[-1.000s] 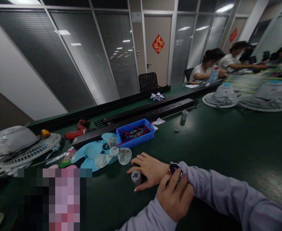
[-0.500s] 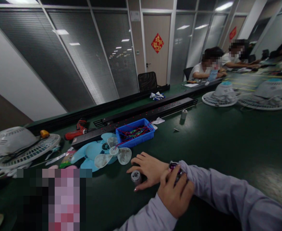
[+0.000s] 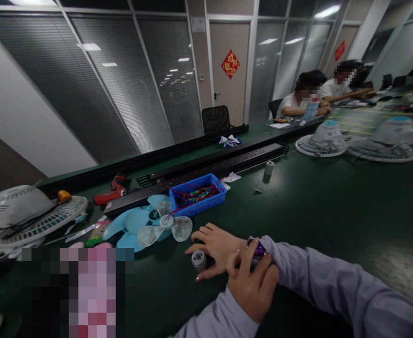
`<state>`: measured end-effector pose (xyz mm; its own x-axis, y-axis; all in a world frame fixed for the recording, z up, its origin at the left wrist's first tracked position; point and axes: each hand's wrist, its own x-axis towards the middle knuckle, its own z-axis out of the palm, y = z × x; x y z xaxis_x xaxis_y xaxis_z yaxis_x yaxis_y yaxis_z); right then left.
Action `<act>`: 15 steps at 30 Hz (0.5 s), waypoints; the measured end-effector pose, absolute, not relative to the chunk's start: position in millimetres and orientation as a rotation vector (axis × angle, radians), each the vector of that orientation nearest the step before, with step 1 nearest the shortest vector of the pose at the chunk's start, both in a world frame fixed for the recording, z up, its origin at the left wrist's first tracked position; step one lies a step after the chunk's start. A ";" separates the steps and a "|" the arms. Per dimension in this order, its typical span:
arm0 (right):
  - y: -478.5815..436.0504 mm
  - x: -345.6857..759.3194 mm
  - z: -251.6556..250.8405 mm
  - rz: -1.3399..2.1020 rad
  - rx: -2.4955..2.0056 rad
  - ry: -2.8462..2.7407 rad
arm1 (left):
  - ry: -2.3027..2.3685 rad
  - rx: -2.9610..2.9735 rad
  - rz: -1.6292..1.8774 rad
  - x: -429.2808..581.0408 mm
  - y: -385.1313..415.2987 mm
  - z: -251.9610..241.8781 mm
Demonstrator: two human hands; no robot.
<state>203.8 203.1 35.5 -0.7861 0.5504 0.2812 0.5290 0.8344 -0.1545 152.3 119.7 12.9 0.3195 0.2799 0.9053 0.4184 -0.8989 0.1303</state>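
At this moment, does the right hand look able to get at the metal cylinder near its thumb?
Probably yes: the metal cylinder stands between the thumb and index finger of the right hand, and nothing visible blocks it. The left hand is at the watch, clear of it.

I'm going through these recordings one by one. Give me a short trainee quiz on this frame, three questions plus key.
1. Which hand has its fingers over the wristwatch with a shiny purple face, worn on the other wrist?
2. True or false: the small silver metal cylinder nearest the right hand is standing upright.
3. What does the rectangular blue plastic bin hold?
A) white plastic fan guards
B) thin red and blue wires
C) a red power drill

Key:
1. The left hand
2. True
3. B
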 end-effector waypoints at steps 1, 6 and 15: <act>203.1 203.7 35.9 0.097 -0.820 -2.700 | -0.642 -2.445 -1.631 152.2 119.7 12.8; 203.1 203.1 36.4 0.086 -0.825 -2.703 | -0.669 -2.411 -1.587 150.9 119.2 12.9; 202.3 202.7 36.4 0.069 -0.821 -2.691 | -0.644 -2.391 -1.533 149.6 118.4 16.3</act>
<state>202.7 202.3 36.4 -0.7812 0.5509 0.2937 0.5352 0.8332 -0.1395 149.6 118.4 16.3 0.3567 0.2386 0.9032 0.4782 -0.8772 0.0429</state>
